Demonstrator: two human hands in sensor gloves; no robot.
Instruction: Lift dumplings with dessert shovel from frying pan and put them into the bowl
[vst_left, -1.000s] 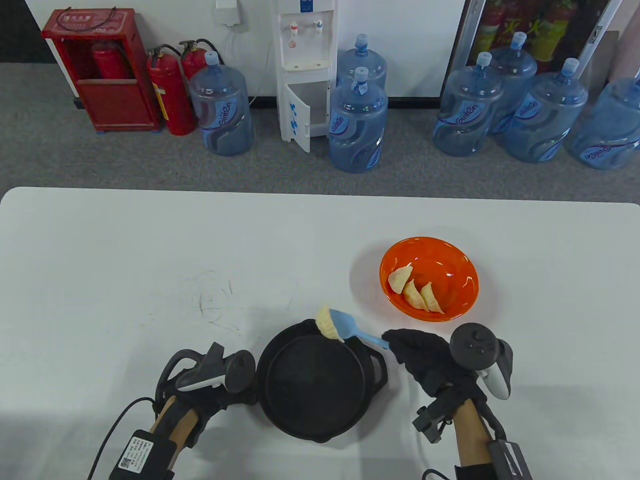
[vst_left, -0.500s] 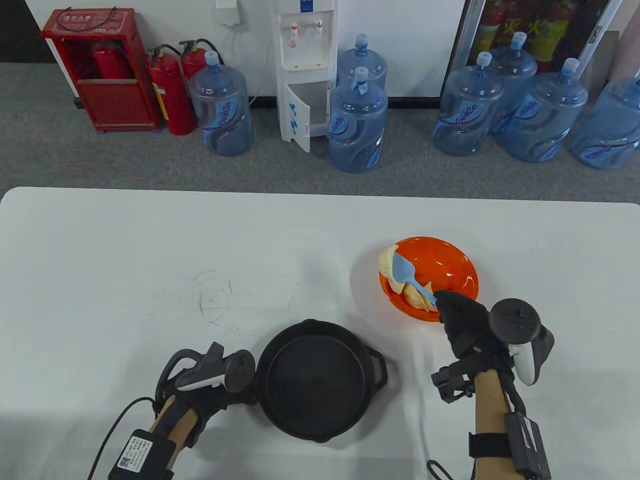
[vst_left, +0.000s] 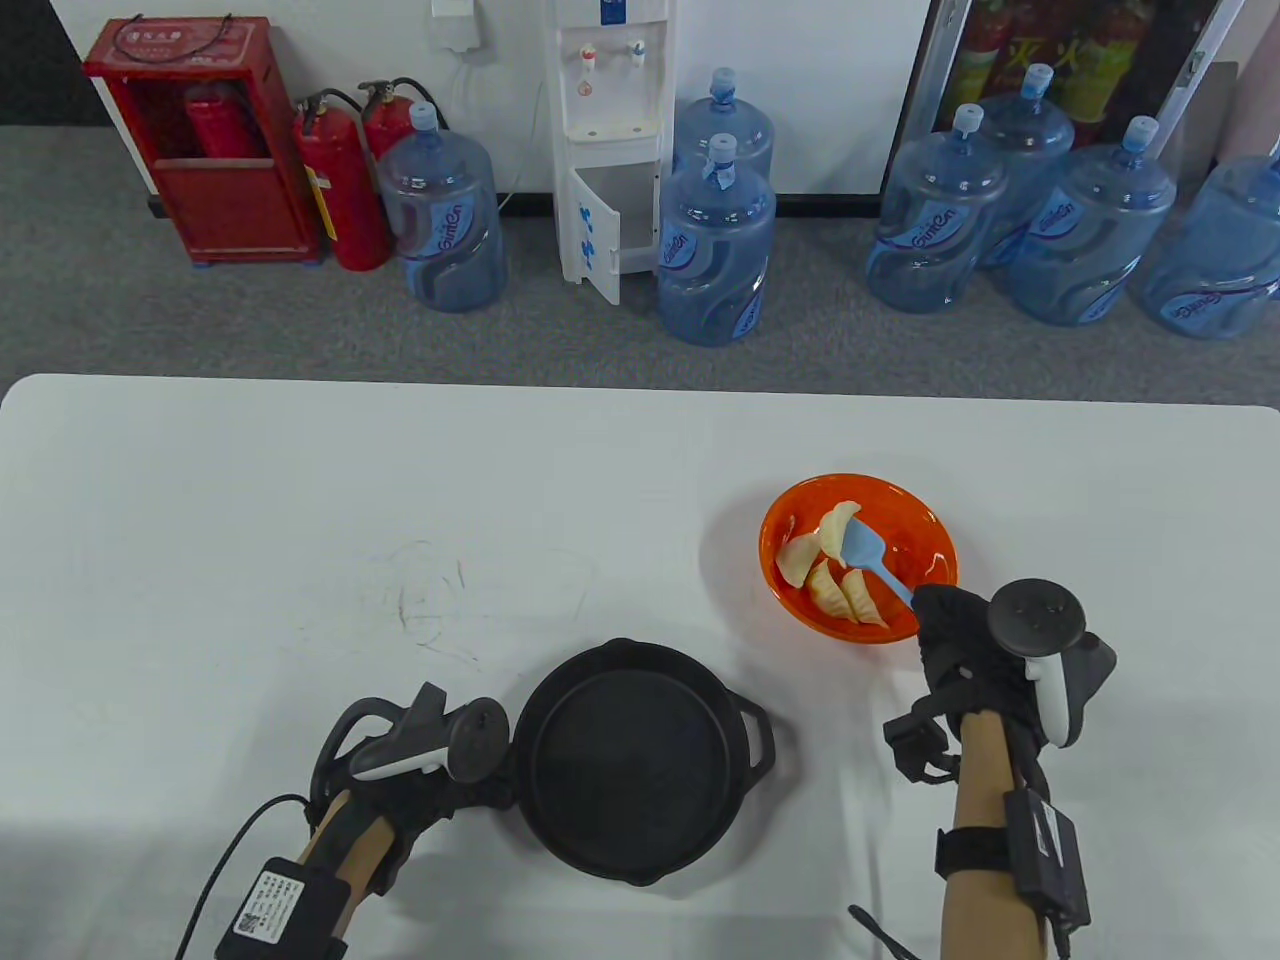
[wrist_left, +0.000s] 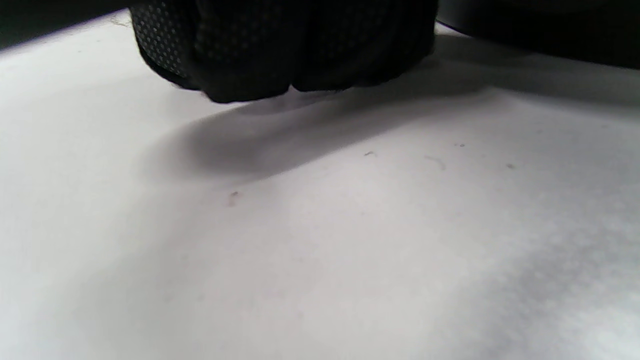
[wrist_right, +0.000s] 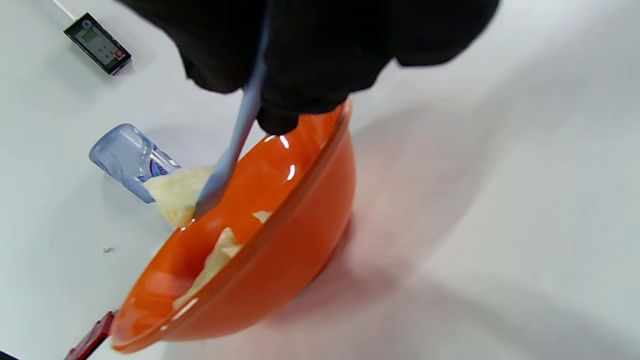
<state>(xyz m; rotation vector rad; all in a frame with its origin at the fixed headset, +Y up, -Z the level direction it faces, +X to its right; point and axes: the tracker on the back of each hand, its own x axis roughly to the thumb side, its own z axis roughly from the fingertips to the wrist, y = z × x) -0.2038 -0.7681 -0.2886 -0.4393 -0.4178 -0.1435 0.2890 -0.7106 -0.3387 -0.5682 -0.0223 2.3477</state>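
Note:
The black frying pan (vst_left: 625, 760) sits near the table's front edge with no dumpling in it. My left hand (vst_left: 425, 785) is curled at the pan's left side, where the handle is hidden under it; the left wrist view shows only its bunched fingers (wrist_left: 280, 55) over the table. My right hand (vst_left: 938, 608) grips the blue dessert shovel (vst_left: 865, 550) by its handle. The shovel's blade is over the orange bowl (vst_left: 905, 500), and a dumpling (vst_left: 836, 526) leans on its left edge. Three more dumplings (vst_left: 825, 588) lie in the bowl. The right wrist view shows the shovel (wrist_right: 235, 145), its dumpling (wrist_right: 175, 197) and the bowl (wrist_right: 290, 250).
The white table (vst_left: 300, 520) carries faint scuff marks left of centre. Beyond its far edge stand water bottles (vst_left: 715, 245), a dispenser (vst_left: 610, 140) and fire extinguishers (vst_left: 340, 190). The pan's small loop handle (vst_left: 762, 738) points towards my right forearm.
My right hand carried the shovel and dumpling from the pan's far rim up and right to the bowl, then further in over the bowl's middle. The left hand and pan stayed still.

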